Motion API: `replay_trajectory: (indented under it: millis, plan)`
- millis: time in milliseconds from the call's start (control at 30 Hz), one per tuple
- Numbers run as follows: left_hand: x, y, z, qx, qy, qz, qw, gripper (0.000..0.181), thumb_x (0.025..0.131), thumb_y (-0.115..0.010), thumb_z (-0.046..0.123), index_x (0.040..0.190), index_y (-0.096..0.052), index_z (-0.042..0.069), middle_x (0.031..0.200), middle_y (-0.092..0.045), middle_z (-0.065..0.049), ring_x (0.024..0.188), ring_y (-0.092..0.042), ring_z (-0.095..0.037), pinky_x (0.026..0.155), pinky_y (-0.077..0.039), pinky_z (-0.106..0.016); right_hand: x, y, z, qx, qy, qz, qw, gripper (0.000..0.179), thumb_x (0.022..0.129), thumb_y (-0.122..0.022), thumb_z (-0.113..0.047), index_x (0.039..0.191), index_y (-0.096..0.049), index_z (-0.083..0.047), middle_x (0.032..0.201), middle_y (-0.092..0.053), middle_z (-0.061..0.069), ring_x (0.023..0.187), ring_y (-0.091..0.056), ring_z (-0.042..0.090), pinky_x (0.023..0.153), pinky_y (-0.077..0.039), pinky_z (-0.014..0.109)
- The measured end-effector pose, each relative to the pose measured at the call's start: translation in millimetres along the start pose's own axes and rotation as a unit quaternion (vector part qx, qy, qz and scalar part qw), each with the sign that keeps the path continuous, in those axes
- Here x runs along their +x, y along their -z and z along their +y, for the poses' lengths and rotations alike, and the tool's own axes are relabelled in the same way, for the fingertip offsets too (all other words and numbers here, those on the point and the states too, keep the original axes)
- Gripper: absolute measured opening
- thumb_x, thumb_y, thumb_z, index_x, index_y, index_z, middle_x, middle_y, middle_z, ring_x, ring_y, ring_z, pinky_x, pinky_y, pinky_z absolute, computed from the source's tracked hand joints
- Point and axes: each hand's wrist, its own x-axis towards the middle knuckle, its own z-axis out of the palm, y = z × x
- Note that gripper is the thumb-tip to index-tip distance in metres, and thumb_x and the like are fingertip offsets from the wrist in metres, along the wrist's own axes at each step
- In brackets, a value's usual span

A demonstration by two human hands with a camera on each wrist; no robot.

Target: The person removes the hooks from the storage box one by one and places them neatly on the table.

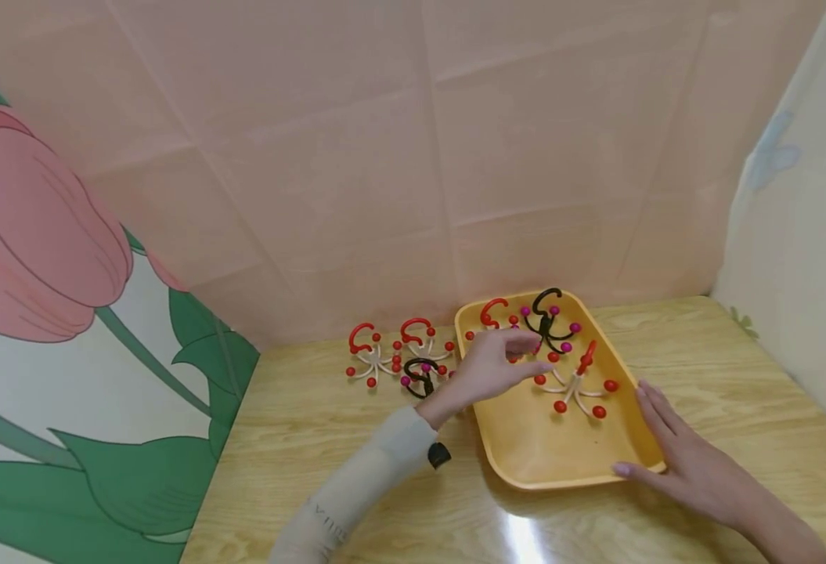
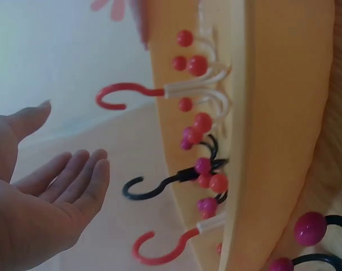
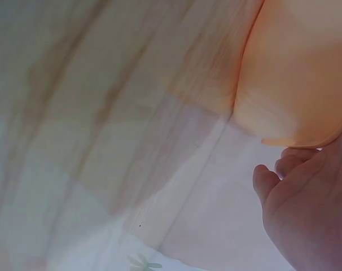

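Observation:
A yellow tray [image 1: 539, 450] stands on the table. In it are several hanging hooks with ball-tipped arms: a white one with a red hook [image 1: 577, 385] near the middle, a black one [image 1: 545, 326] with magenta balls at the back, and another red-hooked one [image 1: 493, 313] at the back left, partly hidden by my left hand [image 1: 497, 364]. That hand is over the tray, fingers apart from the thumb and nothing between them; the left wrist view shows its palm [image 2: 47, 226] bare. My right hand [image 1: 697, 466] holds the tray's near right corner, thumb at the front rim, fingers along the side.
Left of the tray, on the wooden table [image 1: 300, 462], lie more hanging hooks: two white ones with red hooks [image 1: 373, 359] and a black one [image 1: 424, 380] by the left wrist. A pinkish sheet [image 1: 356, 180] closes off the back; a tulip-printed sheet [image 1: 67, 227] stands at left.

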Motion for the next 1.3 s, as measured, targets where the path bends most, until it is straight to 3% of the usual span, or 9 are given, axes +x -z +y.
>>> replay_trajectory:
  millis: [167, 400, 667, 900, 1000, 1033, 1133, 1267, 1300]
  plan:
    - [13.9, -16.8, -3.7, 0.058, -0.012, -0.024, 0.9980, 0.056, 0.092, -0.081, 0.045, 0.138, -0.069, 0.014, 0.133, -0.075, -0.001, 0.116, -0.072, -0.009, 0.094, -0.056, -0.015, 1.7, -1, 0, 0.010, 0.000, -0.001, 0.9999, 0.116, 0.093, -0.076, -0.052, 0.170, 0.002, -0.014, 0.178, 0.012, 0.008, 0.163, -0.004, 0.046, 0.103, -0.035, 0.081]
    - [26.5, -41.2, -4.1, 0.105, -0.006, -0.049, 0.9933, 0.062, 0.091, -0.081, 0.048, 0.144, -0.064, 0.019, 0.137, -0.073, 0.004, 0.123, -0.069, -0.007, 0.096, -0.054, -0.015, 0.2, 2, 2, 0.003, 0.005, 0.003, 1.0000, 0.116, 0.093, -0.077, -0.050, 0.170, 0.002, -0.013, 0.178, 0.010, 0.010, 0.159, -0.011, 0.054, 0.100, -0.036, 0.083]
    - [33.2, -57.7, 0.4, 0.204, -0.046, -0.051, 0.9765, 0.061, 0.097, -0.074, 0.049, 0.146, -0.062, 0.014, 0.140, -0.071, 0.005, 0.125, -0.068, -0.002, 0.100, -0.051, -0.010, -3.3, -2, 7, 0.019, 0.011, 0.019, 0.9996, 0.116, 0.092, -0.080, -0.046, 0.170, 0.000, -0.015, 0.179, 0.007, 0.009, 0.163, -0.006, 0.046, 0.102, -0.032, 0.083]
    - [38.9, -61.9, -0.1, 0.203, -0.051, -0.036, 0.9772, 0.053, 0.097, -0.075, 0.046, 0.141, -0.067, 0.016, 0.133, -0.075, 0.005, 0.117, -0.071, -0.001, 0.093, -0.052, -0.007, -1.2, -3, 5, 0.022, 0.010, 0.022, 0.9995, 0.114, 0.092, -0.079, -0.046, 0.170, -0.001, -0.016, 0.179, 0.006, 0.008, 0.164, -0.006, 0.044, 0.108, -0.026, 0.080]
    - [39.9, -65.1, 0.3, 0.199, -0.050, -0.031, 0.9783, 0.050, 0.097, -0.076, 0.044, 0.138, -0.069, 0.018, 0.129, -0.077, 0.006, 0.113, -0.072, -0.001, 0.089, -0.051, -0.005, -0.8, -3, 5, 0.017, 0.008, 0.021, 0.9996, 0.114, 0.092, -0.079, -0.046, 0.170, -0.002, -0.016, 0.179, 0.006, 0.008, 0.162, -0.011, 0.048, 0.106, -0.029, 0.079]
    - [40.1, -66.1, 0.7, 0.194, -0.049, -0.030, 0.9793, 0.049, 0.096, -0.077, 0.044, 0.138, -0.069, 0.018, 0.128, -0.077, 0.007, 0.112, -0.072, -0.001, 0.089, -0.051, -0.005, -0.8, -3, 5, 0.016, 0.008, 0.020, 0.9996, 0.115, 0.092, -0.079, -0.046, 0.170, -0.002, -0.016, 0.179, 0.006, 0.008, 0.161, -0.014, 0.050, 0.112, -0.028, 0.076]
    - [40.0, -68.1, 2.8, 0.180, -0.045, -0.029, 0.9823, 0.046, 0.097, -0.077, 0.041, 0.136, -0.071, 0.018, 0.126, -0.078, 0.007, 0.110, -0.072, 0.000, 0.087, -0.051, -0.004, -0.3, -3, 5, 0.013, 0.009, 0.022, 0.9996, 0.116, 0.091, -0.080, -0.047, 0.170, -0.002, -0.015, 0.179, 0.006, 0.008, 0.155, -0.023, 0.058, 0.108, -0.033, 0.076]
    - [39.6, -69.0, 5.5, 0.146, -0.032, -0.027, 0.9885, 0.039, 0.099, -0.075, 0.032, 0.134, -0.072, 0.015, 0.123, -0.079, 0.006, 0.105, -0.072, 0.002, 0.084, -0.051, -0.004, 0.1, -3, 4, 0.019, 0.010, 0.024, 0.9995, 0.116, 0.091, -0.080, -0.046, 0.170, -0.001, -0.016, 0.179, 0.007, 0.007, 0.154, -0.023, 0.060, 0.106, -0.031, 0.079]
    - [39.6, -69.0, 6.0, 0.136, -0.028, -0.026, 0.9900, 0.037, 0.100, -0.075, 0.030, 0.134, -0.072, 0.015, 0.122, -0.079, 0.006, 0.102, -0.072, 0.003, 0.082, -0.051, -0.004, 0.0, -3, 5, 0.021, 0.012, 0.024, 0.9994, 0.116, 0.092, -0.080, -0.046, 0.170, -0.001, -0.016, 0.179, 0.007, 0.007, 0.155, -0.020, 0.059, 0.117, -0.025, 0.073]
